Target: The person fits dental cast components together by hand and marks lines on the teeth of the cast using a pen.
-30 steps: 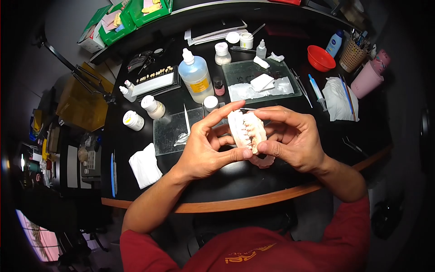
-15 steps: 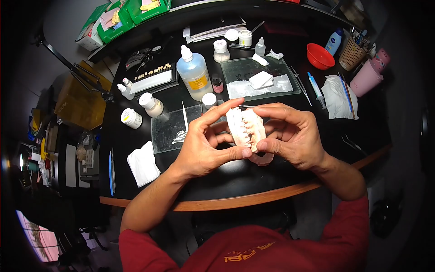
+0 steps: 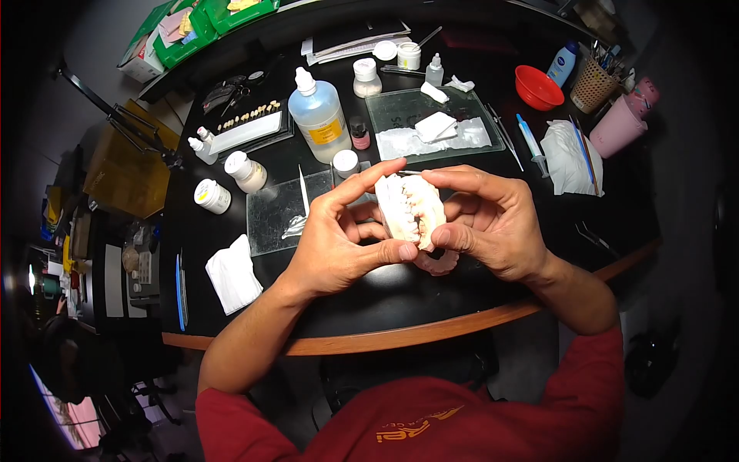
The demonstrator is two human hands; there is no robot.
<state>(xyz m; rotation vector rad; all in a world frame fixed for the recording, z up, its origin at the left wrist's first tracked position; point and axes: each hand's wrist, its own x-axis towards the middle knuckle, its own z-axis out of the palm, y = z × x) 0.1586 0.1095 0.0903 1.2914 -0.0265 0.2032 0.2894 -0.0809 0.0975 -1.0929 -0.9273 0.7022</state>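
Two pale dental casts are held up between my hands near the middle of the view, their rows of teeth facing each other. My left hand (image 3: 342, 239) is closed on the left cast (image 3: 394, 204), forefinger on its top end and thumb at its lower end. My right hand (image 3: 493, 223) grips the right cast (image 3: 428, 206) the same way, from the right. A pinkish, curved piece (image 3: 437, 263) shows just below the casts; I cannot tell whether it touches them. Some of my fingers are hidden behind the casts.
Behind my left hand lies a glass plate (image 3: 269, 219), with a large bottle (image 3: 319, 115) beyond it. Another glass plate (image 3: 385, 112) bears white papers. Left are white jars (image 3: 212, 196) and a folded tissue (image 3: 233, 277). A red bowl (image 3: 539, 88) and syringe (image 3: 531, 142) are on the right.
The view has shifted slightly, so the table items appear further left and higher. Both hands still hold the casts, and the pinkish piece below shows a bit more openly.
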